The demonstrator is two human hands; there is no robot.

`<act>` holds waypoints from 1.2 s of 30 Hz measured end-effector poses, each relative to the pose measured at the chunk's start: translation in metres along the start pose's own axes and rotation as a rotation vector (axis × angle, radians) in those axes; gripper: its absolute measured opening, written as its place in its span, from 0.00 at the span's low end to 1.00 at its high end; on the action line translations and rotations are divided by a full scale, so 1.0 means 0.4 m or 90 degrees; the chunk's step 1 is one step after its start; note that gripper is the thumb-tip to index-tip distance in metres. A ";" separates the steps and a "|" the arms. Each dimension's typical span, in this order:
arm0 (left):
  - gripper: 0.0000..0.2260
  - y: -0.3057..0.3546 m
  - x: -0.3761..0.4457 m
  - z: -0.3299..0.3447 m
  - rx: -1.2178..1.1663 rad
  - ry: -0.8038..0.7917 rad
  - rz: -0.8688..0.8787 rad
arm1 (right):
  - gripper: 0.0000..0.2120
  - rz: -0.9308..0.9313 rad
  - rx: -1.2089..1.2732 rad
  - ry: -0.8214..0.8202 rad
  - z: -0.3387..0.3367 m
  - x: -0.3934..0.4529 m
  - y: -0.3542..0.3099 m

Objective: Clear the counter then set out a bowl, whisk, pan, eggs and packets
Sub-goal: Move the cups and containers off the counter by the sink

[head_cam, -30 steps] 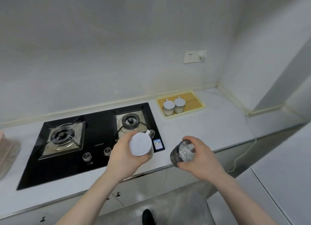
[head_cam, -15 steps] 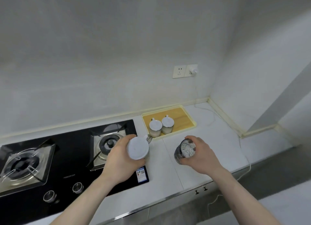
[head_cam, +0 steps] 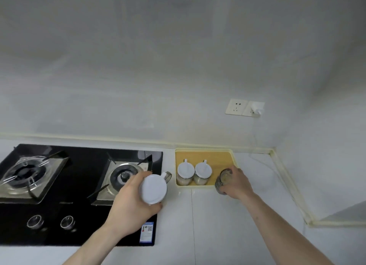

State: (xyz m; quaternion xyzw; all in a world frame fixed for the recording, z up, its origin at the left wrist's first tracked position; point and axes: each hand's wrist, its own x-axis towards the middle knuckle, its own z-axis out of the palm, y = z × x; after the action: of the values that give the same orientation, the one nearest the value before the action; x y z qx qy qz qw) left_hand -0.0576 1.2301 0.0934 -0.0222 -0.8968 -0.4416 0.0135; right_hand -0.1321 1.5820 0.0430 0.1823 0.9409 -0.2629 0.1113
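Observation:
My left hand [head_cam: 130, 203] grips a white-lidded jar [head_cam: 153, 188] with a small spoon handle at its side, held above the right edge of the black gas hob [head_cam: 79, 215]. My right hand [head_cam: 236, 183] holds a dark glass jar [head_cam: 222, 180] with pale contents at the front right corner of the yellow tray [head_cam: 210, 155]. Two more white-lidded jars [head_cam: 185, 172] [head_cam: 203, 171] stand side by side in the tray's front left part. No bowl, whisk, pan, eggs or packets are in view.
The white counter [head_cam: 217, 225] runs right to a corner with a raised cream edge strip. A double wall socket [head_cam: 244, 107] holds a white plug whose cable hangs down behind the tray. The hob has two burners and two knobs.
The view has swung closer to the counter and tray. My right hand has carried the dark jar forward to the tray's front right corner. My left hand still holds the white-lidded jar near the hob.

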 end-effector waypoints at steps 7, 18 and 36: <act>0.35 0.044 0.012 0.077 -0.023 0.031 -0.065 | 0.39 -0.009 -0.074 -0.019 0.037 0.184 0.054; 0.35 0.074 0.026 0.114 0.024 0.071 -0.102 | 0.40 -0.046 -0.148 -0.058 0.085 0.310 0.055; 0.37 0.116 0.094 0.216 0.031 0.021 -0.104 | 0.50 -0.147 -0.061 -0.062 0.021 0.310 0.080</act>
State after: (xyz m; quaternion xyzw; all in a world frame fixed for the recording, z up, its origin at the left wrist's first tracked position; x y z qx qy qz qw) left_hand -0.0931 1.3279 0.0790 0.0586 -0.9060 -0.4192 -0.0073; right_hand -0.2308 1.6383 -0.0162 0.0545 0.9605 -0.2374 0.1345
